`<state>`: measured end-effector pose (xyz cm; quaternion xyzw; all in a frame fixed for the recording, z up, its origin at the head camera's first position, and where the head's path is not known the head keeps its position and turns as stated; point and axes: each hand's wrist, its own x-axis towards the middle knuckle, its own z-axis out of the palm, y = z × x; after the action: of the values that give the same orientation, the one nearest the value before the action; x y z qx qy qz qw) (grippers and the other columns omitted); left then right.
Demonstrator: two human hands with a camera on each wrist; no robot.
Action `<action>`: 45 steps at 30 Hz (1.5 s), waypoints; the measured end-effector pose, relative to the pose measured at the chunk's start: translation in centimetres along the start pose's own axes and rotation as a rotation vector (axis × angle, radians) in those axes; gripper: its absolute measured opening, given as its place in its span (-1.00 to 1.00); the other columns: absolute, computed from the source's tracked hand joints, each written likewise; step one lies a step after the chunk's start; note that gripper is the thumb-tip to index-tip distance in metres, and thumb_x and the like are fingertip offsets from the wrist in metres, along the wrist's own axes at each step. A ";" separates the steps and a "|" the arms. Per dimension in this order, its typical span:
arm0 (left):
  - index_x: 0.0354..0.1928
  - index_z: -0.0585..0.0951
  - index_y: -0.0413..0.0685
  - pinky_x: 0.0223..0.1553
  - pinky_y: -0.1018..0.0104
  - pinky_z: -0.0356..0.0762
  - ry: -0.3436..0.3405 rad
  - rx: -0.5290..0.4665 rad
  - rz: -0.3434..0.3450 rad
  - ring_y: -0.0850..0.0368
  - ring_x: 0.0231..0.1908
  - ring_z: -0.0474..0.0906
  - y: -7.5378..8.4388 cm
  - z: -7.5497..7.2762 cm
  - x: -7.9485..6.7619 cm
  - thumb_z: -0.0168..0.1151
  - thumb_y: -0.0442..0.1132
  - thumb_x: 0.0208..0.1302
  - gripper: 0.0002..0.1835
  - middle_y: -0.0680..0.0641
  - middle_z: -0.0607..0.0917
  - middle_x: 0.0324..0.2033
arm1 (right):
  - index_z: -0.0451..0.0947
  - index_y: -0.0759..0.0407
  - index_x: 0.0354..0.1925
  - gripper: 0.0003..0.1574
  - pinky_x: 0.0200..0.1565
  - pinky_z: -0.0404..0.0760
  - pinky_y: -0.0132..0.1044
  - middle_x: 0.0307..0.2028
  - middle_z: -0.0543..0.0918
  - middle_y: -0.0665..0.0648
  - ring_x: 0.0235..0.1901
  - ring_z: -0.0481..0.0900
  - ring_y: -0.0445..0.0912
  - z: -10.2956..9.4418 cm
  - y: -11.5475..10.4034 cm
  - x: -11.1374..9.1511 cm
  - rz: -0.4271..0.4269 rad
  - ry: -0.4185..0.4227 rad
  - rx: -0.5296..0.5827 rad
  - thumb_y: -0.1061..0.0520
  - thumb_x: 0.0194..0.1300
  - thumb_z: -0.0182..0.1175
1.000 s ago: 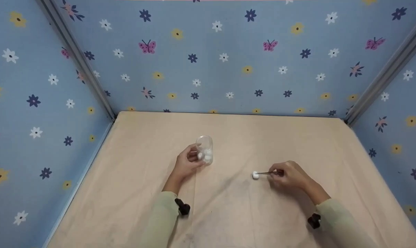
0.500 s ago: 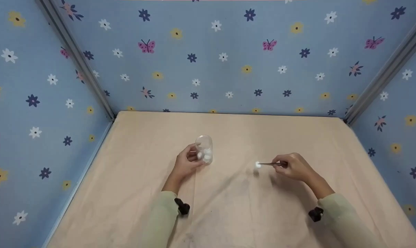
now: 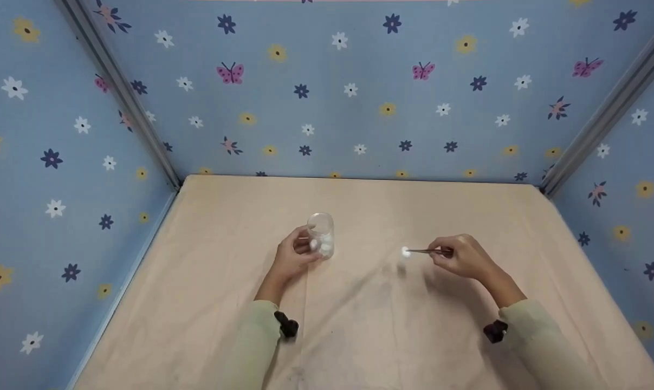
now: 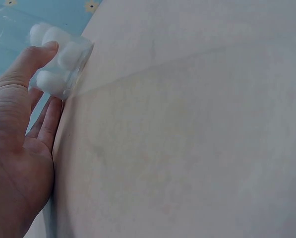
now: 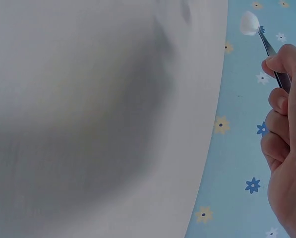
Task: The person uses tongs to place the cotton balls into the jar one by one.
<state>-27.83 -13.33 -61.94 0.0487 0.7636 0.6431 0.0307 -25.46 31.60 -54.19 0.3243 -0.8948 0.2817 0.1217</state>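
My left hand holds a clear plastic jar upright on the table, thumb on the near side and fingers round the other. Several white cotton balls lie at the bottom of the jar. To the right, my right hand pinches a pair of metal tweezers between thumb and forefinger. A single cotton ball is gripped in the tweezers' tips, raised above the table with its shadow below it. The jar's mouth faces up, and I see no lid on it.
A pale peach cloth covers the table. Blue walls with flowers and butterflies stand at the back and both sides, with grey metal posts at the corners. Dark wrist cameras are strapped to both sleeves.
My right hand has lifted the tweezers and cotton ball off the table and moved them slightly away from me. The left hand and jar have stayed in place.
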 end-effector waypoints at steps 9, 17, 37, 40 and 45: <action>0.59 0.53 -0.04 0.47 -0.05 0.74 -0.001 0.026 0.009 -0.29 0.38 0.72 -0.2 0.0 0.1 0.58 -0.52 0.29 -0.17 -0.30 0.63 0.37 | 0.86 0.18 -0.21 -0.85 -0.49 0.31 -0.45 -0.55 0.74 0.07 -0.56 0.26 -0.43 0.1 0.0 0.7 -0.007 0.038 0.007 0.37 0.27 0.46; 0.60 0.52 -0.09 0.46 -0.04 0.75 -0.012 0.019 0.028 -0.28 0.36 0.73 -0.2 -0.2 0.0 0.58 -0.52 0.29 -0.16 -0.30 0.65 0.37 | 0.87 0.20 -0.19 -0.88 -0.50 0.31 -0.44 -0.54 0.75 0.09 -0.58 0.26 -0.43 0.3 -0.4 1.8 0.026 0.031 0.034 0.35 0.33 0.47; 0.61 0.50 -0.10 0.48 -0.05 0.73 -0.017 -0.001 0.018 -0.33 0.41 0.70 -0.2 -0.1 0.1 0.57 -0.54 0.28 -0.14 -0.33 0.64 0.40 | 0.87 0.24 -0.18 -0.91 -0.46 0.38 -0.42 -0.47 0.81 0.17 -0.55 0.35 -0.37 0.9 -0.9 4.4 0.075 0.041 0.048 0.32 0.38 0.44; 0.61 0.50 -0.10 0.50 -0.05 0.72 -0.018 -0.007 0.024 -0.32 0.42 0.70 -0.3 -0.1 0.1 0.57 -0.52 0.29 -0.15 -0.31 0.64 0.42 | 0.87 0.23 -0.16 -0.90 -0.46 0.35 -0.41 -0.48 0.80 0.16 -0.57 0.33 -0.37 1.0 -1.0 4.7 0.089 0.036 0.055 0.32 0.40 0.43; 0.60 0.51 -0.08 0.48 -0.04 0.74 -0.020 0.004 0.036 -0.28 0.40 0.71 -0.3 -0.1 0.0 0.57 -0.50 0.31 -0.17 -0.29 0.63 0.39 | 0.87 0.22 -0.14 -0.90 -0.46 0.29 -0.41 -0.53 0.76 0.15 -0.59 0.28 -0.37 1.3 -1.0 5.3 0.113 0.024 0.059 0.30 0.42 0.45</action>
<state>-27.87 -13.48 -62.17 0.0686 0.7635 0.6416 0.0266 -28.91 27.43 -52.70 0.2734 -0.9014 0.3183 0.1069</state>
